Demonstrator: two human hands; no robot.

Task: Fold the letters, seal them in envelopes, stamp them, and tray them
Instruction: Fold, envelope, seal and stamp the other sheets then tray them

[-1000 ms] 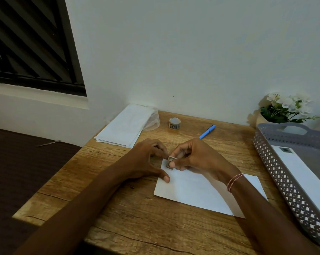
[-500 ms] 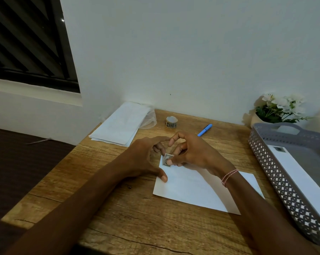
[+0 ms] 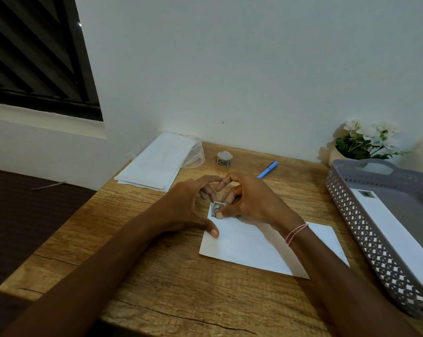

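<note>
A white envelope (image 3: pixel 251 249) lies flat on the wooden table (image 3: pixel 171 283) in front of me. A small grey stamp (image 3: pixel 215 207) sits on its far left corner. My right hand (image 3: pixel 250 201) presses the stamp down with thumb and fingertips. My left hand (image 3: pixel 188 205) rests on the envelope's left edge, its thumb flat on the paper and a fingertip at the stamp. A grey perforated tray (image 3: pixel 366 242) at the right holds one stamped envelope (image 3: pixel 400 239).
A stack of white papers and envelopes (image 3: pixel 157 162) lies at the table's far left corner. A stamp roll (image 3: pixel 224 159) and a blue pen (image 3: pixel 268 168) lie beyond my hands. A potted white flower (image 3: pixel 361 142) stands by the wall.
The stamp has gone from between my right fingers down onto the envelope's corner. My fingers have spread and now press on it. The view has shifted slightly.
</note>
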